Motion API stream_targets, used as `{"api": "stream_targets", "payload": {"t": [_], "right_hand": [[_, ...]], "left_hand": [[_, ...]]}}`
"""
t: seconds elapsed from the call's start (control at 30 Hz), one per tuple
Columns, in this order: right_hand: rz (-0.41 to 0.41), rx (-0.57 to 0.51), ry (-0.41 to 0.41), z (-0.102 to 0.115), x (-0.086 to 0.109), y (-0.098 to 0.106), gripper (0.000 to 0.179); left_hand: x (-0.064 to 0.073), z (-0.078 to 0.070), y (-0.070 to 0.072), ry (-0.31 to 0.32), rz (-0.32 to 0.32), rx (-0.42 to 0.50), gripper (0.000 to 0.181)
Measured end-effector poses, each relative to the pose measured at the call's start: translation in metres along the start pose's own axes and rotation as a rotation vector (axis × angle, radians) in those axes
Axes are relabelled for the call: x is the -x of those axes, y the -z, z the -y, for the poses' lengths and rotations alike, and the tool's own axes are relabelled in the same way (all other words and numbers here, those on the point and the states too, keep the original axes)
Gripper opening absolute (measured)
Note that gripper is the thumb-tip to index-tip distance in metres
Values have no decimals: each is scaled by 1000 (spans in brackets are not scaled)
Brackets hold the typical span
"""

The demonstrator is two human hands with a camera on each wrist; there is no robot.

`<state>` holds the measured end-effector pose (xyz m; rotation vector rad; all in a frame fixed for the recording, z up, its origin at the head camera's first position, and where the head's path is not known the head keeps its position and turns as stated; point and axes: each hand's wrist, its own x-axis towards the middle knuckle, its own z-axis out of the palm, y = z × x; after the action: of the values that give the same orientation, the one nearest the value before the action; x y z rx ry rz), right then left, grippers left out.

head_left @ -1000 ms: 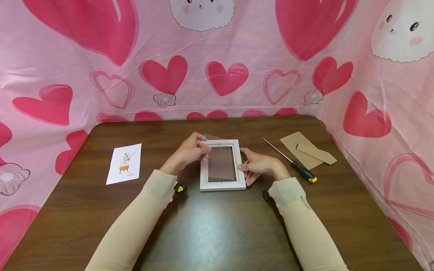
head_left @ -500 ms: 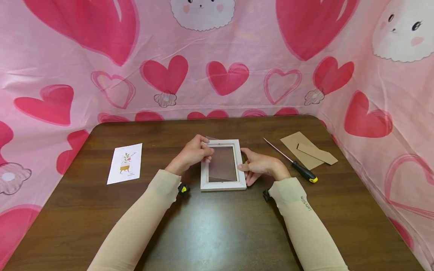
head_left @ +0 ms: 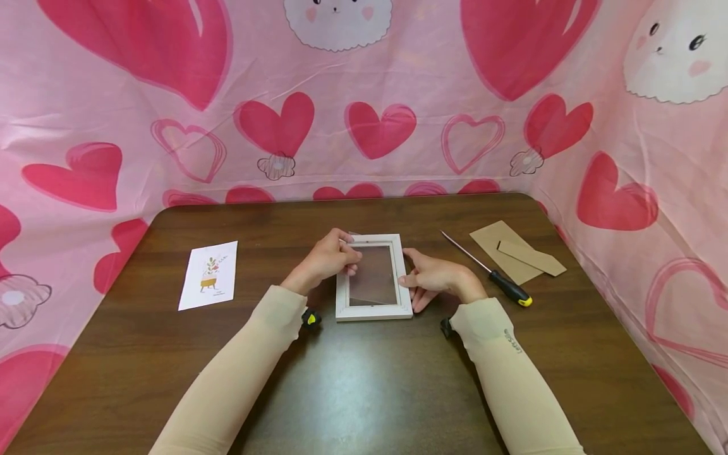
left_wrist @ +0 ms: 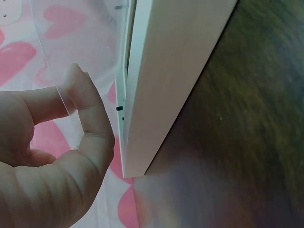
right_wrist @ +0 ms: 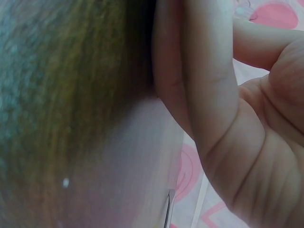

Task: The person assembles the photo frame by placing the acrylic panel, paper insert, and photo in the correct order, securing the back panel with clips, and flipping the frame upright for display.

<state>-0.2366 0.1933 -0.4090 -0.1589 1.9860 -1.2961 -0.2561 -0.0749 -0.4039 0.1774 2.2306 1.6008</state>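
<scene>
A white picture frame (head_left: pixel 373 312) lies on the table in the middle of the head view, its opening facing up. My left hand (head_left: pixel 325 259) pinches a clear plastic-like pane (head_left: pixel 372 272) near the frame's upper left corner. The pane spans most of the opening at a slight slant, one corner poking past the top edge. In the left wrist view the pane (left_wrist: pixel 78 33) passes between thumb and fingers, beside the frame's side wall (left_wrist: pixel 175 61). My right hand (head_left: pixel 438 277) grips the frame's right side, thumb on top; in the right wrist view its fingers (right_wrist: pixel 209 85) hide the frame.
A white card (head_left: pixel 209 275) with a plant drawing lies at the left. To the right are a screwdriver (head_left: pixel 509 288) with black and yellow handle, and a brown backing board (head_left: pixel 495 237) with a stand flap (head_left: pixel 531 258). A pink heart-patterned cloth (head_left: pixel 381 69) hangs behind the table (head_left: pixel 352 392).
My left hand has moved slightly right and down, sliding the pane further over the frame so less pokes past the top. The right hand and frame have stayed put.
</scene>
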Motion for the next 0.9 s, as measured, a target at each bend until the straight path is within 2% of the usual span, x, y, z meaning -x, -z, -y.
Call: {"api": "stream_targets", "payload": {"t": [0.33, 0.5, 0.7, 0.9], "right_hand": [[-10, -4, -9, 0, -1, 0, 84], [-10, 5, -20, 2, 1, 1, 84], [1, 7, -15, 1, 0, 2, 84], [-2, 9, -20, 1, 1, 1, 84]], "left_hand": [[-3, 3, -4, 15, -12, -6, 45], [-3, 3, -5, 4, -20, -42, 43], [-2, 2, -6, -20, -50, -150, 43], [-3, 2, -6, -41, -88, -327, 44]]}}
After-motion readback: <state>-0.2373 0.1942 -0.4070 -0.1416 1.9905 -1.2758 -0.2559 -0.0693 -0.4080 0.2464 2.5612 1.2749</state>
